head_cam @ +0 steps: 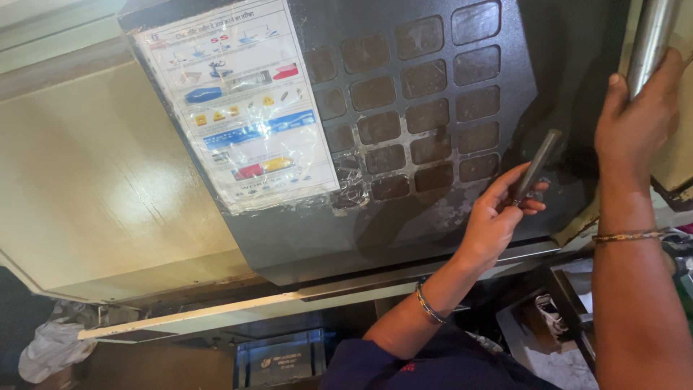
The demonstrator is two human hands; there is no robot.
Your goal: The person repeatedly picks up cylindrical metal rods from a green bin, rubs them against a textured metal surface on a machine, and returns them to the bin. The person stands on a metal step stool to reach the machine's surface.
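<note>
The left hand (498, 213) pinches a short dark metal rod (535, 166) against the dark machine door (404, 217); the right hand (639, 115) grips a shiny steel handle (650, 40).

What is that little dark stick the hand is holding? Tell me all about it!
The dark stick is a short, slim rod, dull grey-black and metal-looking, smooth along its length with a flat top end. It stands tilted, upper end leaning right. The left hand pinches its lower end between fingers and thumb, in front of the dark machine door. Nothing else touches it.
</note>
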